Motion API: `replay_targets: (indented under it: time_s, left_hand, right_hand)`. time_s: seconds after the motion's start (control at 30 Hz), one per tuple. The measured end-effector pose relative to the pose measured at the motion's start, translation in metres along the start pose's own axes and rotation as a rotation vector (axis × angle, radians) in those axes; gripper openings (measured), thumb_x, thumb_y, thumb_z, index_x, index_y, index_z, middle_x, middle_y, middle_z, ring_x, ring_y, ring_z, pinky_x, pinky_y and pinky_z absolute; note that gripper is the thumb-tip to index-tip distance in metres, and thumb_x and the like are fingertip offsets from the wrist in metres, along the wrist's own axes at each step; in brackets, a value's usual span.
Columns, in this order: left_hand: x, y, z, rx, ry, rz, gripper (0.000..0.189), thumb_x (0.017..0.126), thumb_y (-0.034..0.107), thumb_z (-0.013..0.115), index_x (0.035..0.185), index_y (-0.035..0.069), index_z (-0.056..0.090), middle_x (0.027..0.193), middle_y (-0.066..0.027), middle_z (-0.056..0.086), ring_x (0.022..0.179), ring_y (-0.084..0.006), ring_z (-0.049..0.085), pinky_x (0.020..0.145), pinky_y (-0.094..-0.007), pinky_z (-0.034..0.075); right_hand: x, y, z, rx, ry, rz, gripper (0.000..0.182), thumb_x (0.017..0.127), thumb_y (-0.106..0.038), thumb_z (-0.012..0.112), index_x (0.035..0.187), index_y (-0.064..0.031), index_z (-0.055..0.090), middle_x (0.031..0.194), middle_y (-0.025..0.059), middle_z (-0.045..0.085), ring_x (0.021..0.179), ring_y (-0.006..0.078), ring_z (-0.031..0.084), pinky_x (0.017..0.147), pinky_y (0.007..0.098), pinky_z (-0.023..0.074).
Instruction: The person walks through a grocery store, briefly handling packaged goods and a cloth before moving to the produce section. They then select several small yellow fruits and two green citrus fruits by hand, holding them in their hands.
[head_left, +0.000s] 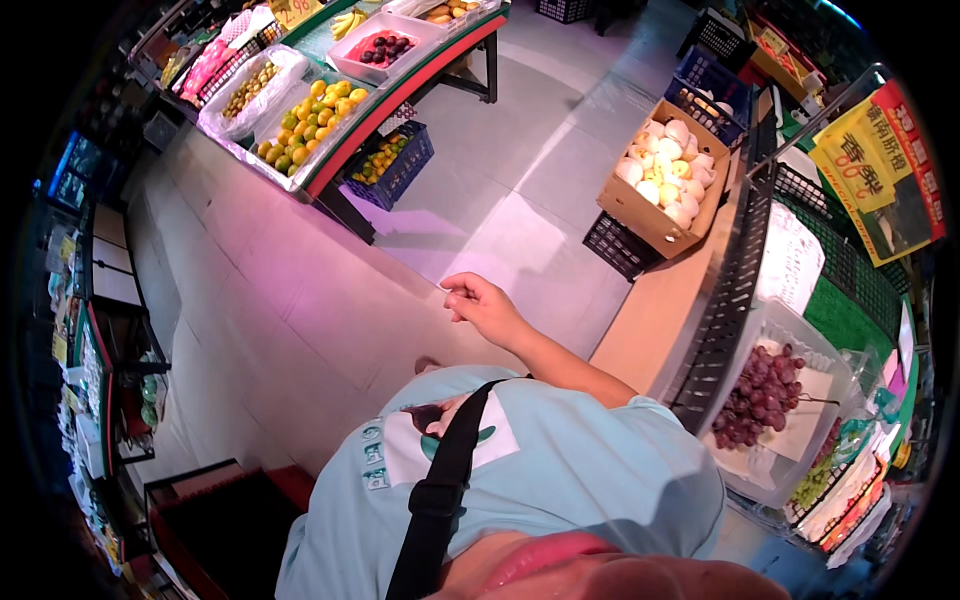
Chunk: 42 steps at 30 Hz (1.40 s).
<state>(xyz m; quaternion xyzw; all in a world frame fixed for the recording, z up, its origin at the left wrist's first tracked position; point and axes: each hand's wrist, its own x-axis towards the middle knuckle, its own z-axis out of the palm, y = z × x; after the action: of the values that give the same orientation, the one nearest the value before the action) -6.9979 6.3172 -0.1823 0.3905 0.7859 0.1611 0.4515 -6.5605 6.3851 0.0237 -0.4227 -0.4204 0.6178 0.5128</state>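
Observation:
My right hand (484, 306) hangs in front of my light blue shirt, above the tiled floor. Its fingers are loosely bent with a small gap by the thumb, and I see nothing held. My left hand is out of view. To the right of my arm, a clear plastic tub (814, 442) holds a bunch of red grapes (761, 394). Farther ahead on that side, a cardboard box (641, 214) holds round pale fruit (667, 165), many in white wrapping. A black strap (450, 480) crosses my chest.
A fruit stand (409, 90) at upper left bears orange-yellow citrus (307, 124), dark round fruit (384, 49) and bananas. Beneath it sits a blue crate (405, 169). A black crate (619, 244) supports the cardboard box. A yellow-red sign (877, 172) with writing leans at right. More shelving (105, 390) lines the left.

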Motion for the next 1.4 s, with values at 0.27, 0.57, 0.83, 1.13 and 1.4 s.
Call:
replay_targets:
  time_s: [0.27,0.57,0.83,1.13,1.4]
  left_hand:
    - [0.148,0.080,-0.050,0.005,-0.051,0.083,0.039,0.073,0.024,0.053,0.103,0.000,0.046,0.083,-0.0099,0.051,0.079,-0.0196,0.050,0.069,-0.0333,0.041]
    - [0.308,0.226,-0.072,-0.108,-0.148,0.282,0.040,0.075,0.023,0.052,0.106,0.000,0.044,0.089,-0.0102,0.050,0.083,-0.0200,0.050,0.071,-0.0332,0.042]
    - [0.346,0.269,0.003,-0.133,-0.294,0.117,0.040,0.077,0.023,0.052,0.109,0.000,0.043,0.094,-0.0104,0.050,0.086,-0.0203,0.050,0.074,-0.0331,0.042]
    - [0.361,0.350,0.104,-0.106,-0.393,0.021,0.040,0.079,0.022,0.051,0.112,0.001,0.041,0.100,-0.0106,0.049,0.090,-0.0206,0.049,0.076,-0.0330,0.042]
    - [0.402,0.439,0.149,-0.036,-0.452,0.034,0.041,0.080,0.021,0.050,0.114,0.001,0.040,0.105,-0.0109,0.048,0.094,-0.0209,0.049,0.078,-0.0330,0.042]
  right_hand:
    - [0.133,0.001,0.041,-0.025,0.030,-0.063,0.028,0.081,-0.012,0.050,0.105,-0.0001,0.046,0.082,0.0033,0.051,0.069,0.0092,0.050,0.063,0.0234,0.0440]
    - [0.229,-0.010,0.062,-0.117,0.075,0.000,0.030,0.082,-0.012,0.050,0.109,-0.0010,0.043,0.085,0.0031,0.050,0.076,0.0095,0.050,0.067,0.0248,0.0451]
    - [0.287,-0.036,-0.008,-0.116,0.337,0.000,0.029,0.082,-0.012,0.051,0.108,-0.0006,0.044,0.084,0.0030,0.050,0.073,0.0094,0.049,0.065,0.0244,0.0447]
    - [0.393,-0.094,-0.134,-0.172,0.311,-0.128,0.028,0.082,-0.012,0.050,0.107,-0.0002,0.044,0.082,0.0032,0.050,0.071,0.0100,0.049,0.064,0.0243,0.0445]
    - [0.424,-0.095,-0.200,-0.111,0.458,-0.170,0.025,0.080,-0.015,0.052,0.101,-0.0026,0.048,0.077,0.0025,0.052,0.064,0.0109,0.051,0.058,0.0241,0.0433]
